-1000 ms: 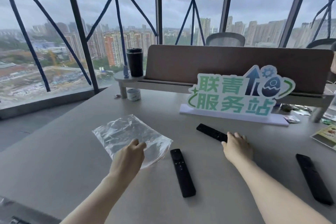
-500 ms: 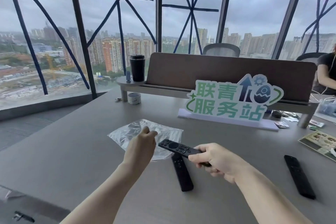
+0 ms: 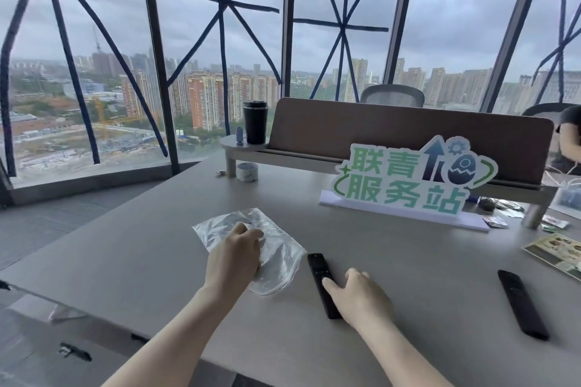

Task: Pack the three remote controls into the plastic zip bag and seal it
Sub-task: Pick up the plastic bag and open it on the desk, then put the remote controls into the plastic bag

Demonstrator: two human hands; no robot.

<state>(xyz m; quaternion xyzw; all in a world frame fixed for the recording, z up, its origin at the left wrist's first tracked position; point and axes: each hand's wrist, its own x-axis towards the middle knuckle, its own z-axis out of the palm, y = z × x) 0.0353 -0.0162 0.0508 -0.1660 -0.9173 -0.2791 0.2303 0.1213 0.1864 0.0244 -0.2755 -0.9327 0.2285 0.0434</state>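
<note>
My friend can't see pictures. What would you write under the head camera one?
A person's left hand presses on a clear plastic bag on a grey table, while the right hand touches a black remote. Another remote lies farther right, with a green sign and city windows behind.

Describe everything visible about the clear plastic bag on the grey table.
The clear, crinkled plastic zip bag lies flat on the grey table, glossy with pale reflections, its rounded near edge pointing toward the person. The left hand rests on its middle, pressing it down. A slim black remote lies just to its right. Whether anything is inside cannot be told.
</note>
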